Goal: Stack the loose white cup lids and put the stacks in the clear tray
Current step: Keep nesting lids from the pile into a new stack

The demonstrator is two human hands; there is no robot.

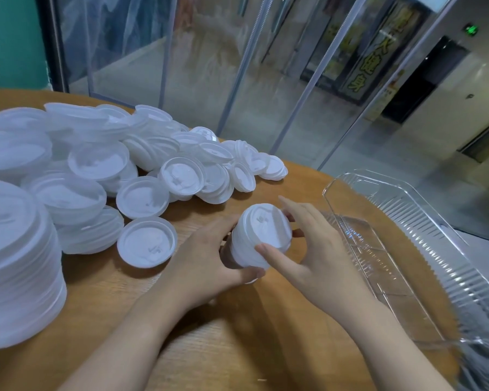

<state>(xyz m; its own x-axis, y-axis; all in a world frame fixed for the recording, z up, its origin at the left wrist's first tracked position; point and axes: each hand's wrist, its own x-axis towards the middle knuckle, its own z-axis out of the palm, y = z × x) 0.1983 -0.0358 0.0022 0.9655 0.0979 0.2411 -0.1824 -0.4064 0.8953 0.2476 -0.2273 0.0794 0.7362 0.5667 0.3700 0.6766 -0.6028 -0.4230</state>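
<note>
Both hands cup a short stack of white plastic cup lids [261,235] just above the round wooden table [237,348]: the left hand [209,258] curls round its side, the right hand [308,249] pinches its rim. The stack tilts, so uneven pressure could likely splay it before it reaches the empty clear ribbed plastic tray [424,249] just beside it, or knock the loose white lids [147,241] nearby.

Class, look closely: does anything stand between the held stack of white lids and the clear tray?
Nothing visible does. Only bare wooden table lies between the small stack of white plastic lids and the clear ribbed plastic tray.

Soft even light, blurred warped edges.
</note>
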